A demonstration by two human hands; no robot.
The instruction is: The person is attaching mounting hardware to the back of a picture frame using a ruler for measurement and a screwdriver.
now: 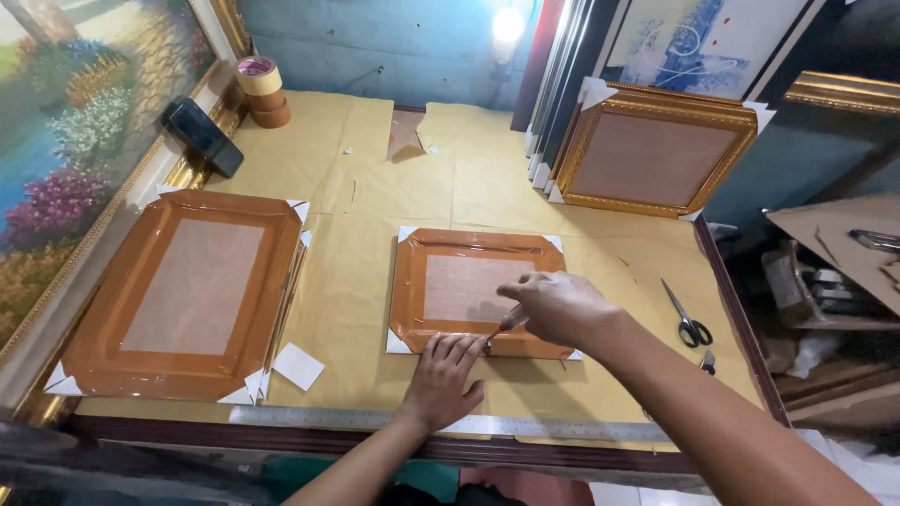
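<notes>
The small wrapped frame (478,292) lies face down in the middle of the paper-covered surface (356,281). The left hand (442,379) presses flat, fingers spread, on its near edge; the right hand (561,307) has its grip clamped on what seems a small blade (499,330). Scissors (689,323) lie right.

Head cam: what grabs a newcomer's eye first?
Centre table: the right hand holds a small tool against the near edge of a tape-wrapped brown picture frame, the left hand flat beside it. A larger wrapped frame lies left; a gold frame leans far right.
</notes>
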